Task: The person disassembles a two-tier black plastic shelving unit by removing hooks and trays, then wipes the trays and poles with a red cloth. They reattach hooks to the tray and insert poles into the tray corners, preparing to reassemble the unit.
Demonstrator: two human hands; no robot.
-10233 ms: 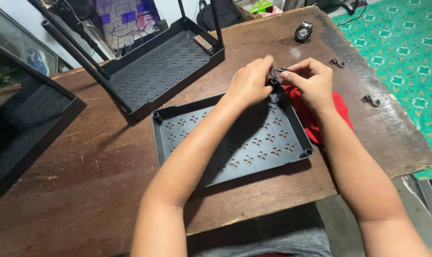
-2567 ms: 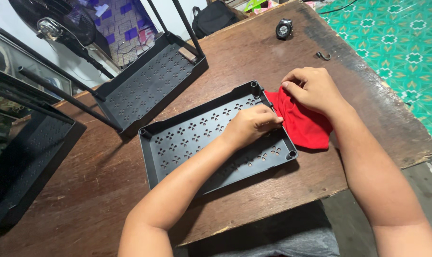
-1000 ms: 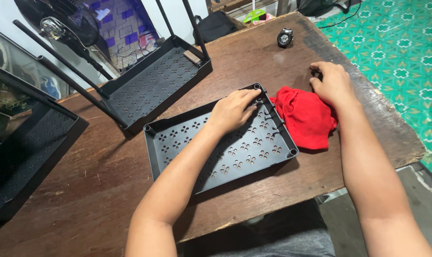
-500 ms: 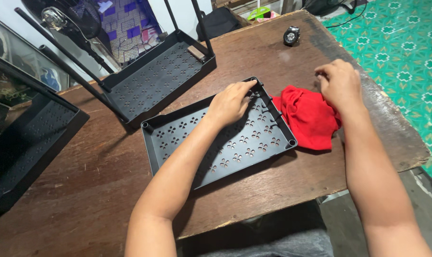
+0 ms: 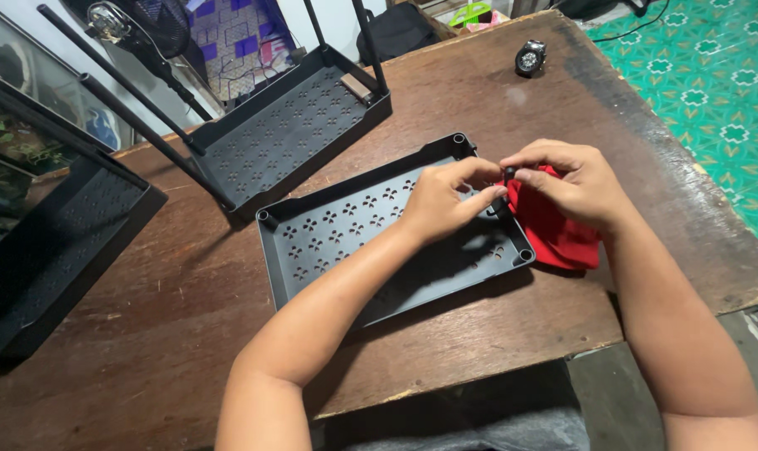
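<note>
Where fingertips meet, both hands [image 5: 513,188] pinched over tray [image 5: 337,242].

- No package, label, sign or screen could be made out anywhere in the view.
</note>
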